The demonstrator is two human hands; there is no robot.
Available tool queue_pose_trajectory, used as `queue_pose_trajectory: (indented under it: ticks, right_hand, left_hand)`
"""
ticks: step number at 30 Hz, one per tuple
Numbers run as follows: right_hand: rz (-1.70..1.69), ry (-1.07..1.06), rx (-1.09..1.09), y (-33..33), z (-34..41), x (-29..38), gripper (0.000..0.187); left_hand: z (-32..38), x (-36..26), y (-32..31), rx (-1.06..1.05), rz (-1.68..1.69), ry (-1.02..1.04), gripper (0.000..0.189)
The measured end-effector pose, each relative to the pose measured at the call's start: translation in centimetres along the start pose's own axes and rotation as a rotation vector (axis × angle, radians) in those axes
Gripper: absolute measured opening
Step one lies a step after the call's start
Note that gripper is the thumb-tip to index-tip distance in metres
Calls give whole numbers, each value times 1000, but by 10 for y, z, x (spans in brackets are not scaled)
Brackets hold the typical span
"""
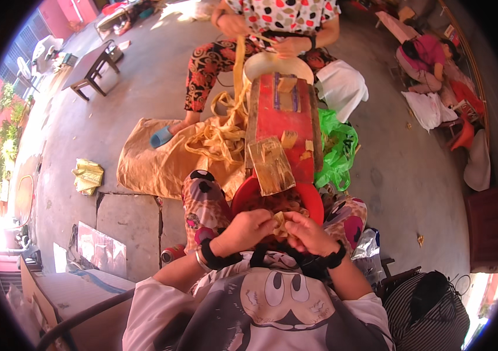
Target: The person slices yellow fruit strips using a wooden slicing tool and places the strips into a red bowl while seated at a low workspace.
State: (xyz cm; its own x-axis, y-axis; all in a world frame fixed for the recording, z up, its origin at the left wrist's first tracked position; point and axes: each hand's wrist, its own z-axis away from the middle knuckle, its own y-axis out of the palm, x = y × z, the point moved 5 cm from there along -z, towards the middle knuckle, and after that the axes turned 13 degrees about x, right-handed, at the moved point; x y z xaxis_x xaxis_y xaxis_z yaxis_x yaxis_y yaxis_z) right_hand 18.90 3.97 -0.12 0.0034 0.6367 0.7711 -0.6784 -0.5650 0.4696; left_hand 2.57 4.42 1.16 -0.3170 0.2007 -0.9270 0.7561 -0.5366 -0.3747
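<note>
Above a red plastic basin (314, 204) between my knees, my left hand (251, 227) and my right hand (309, 232) are close together. Both pinch a small, crumpled, yellowish piece (280, 225); its material is unclear. Brownish pieces (271, 202) fill part of the basin, too blurred to name. Just beyond, a worn wooden board (271, 166) rests at an angle on the near end of a red wooden bench (280, 116) and overhangs the basin's far rim.
Across the bench, a person (290, 19) holds a pale strip over a white bucket (279, 66). Yellow woven strips (220, 138) lie on a brown sack (148, 162). A green plastic bag (338, 149) hangs right of the bench. A cardboard box (78, 294) stands left of me.
</note>
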Motion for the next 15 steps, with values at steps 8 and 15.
queue_pose_trajectory:
  ticks: [8, 15]
  right_hand:
    - [58, 82, 31, -35, 16, 8, 13]
    - [133, 158, 186, -7, -8, 1, 12]
  left_hand:
    - [21, 23, -2, 38, 572, -196, 22]
    - [6, 9, 17, 392, 978, -337, 16]
